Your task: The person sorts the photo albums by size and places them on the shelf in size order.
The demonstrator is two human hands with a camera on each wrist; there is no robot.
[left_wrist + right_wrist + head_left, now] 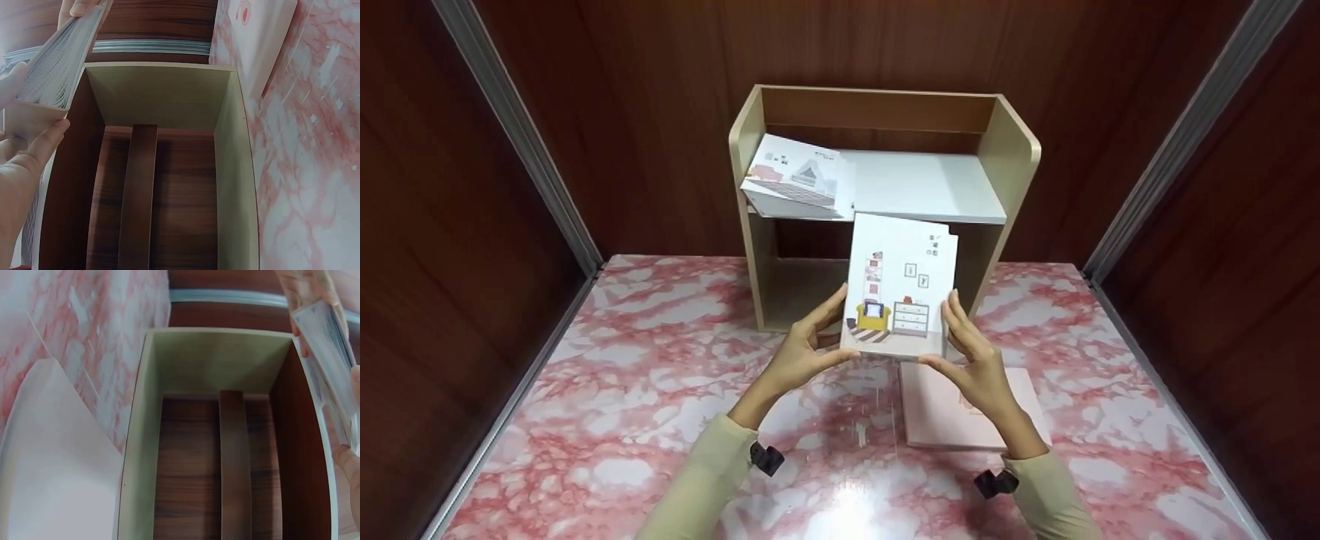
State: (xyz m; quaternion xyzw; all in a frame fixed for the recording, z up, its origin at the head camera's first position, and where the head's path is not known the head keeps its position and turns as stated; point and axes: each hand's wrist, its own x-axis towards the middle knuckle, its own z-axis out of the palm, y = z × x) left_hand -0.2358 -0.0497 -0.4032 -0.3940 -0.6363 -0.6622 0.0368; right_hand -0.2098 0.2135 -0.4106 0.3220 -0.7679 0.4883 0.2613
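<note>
Both hands hold a small stack of white illustrated books (900, 285) in front of the shelf unit. The top cover shows a yellow armchair and a chest of drawers; a second cover edge juts out at its upper right. My left hand (802, 352) grips the left side, thumb at the lower corner. On the opposite side, my right hand (979, 367) grips with its thumb along the bottom edge. In the left wrist view, page edges (56, 62) show between the hands. The right wrist view catches the books (329, 349) at its right edge.
A wooden shelf unit (1020, 142) stands at the back, with a white upper board (922, 184). More white illustrated books (795, 176) lean at that board's left end. A pale pink book or box (930, 420) lies on the marbled table (660, 420), partly beneath my right arm.
</note>
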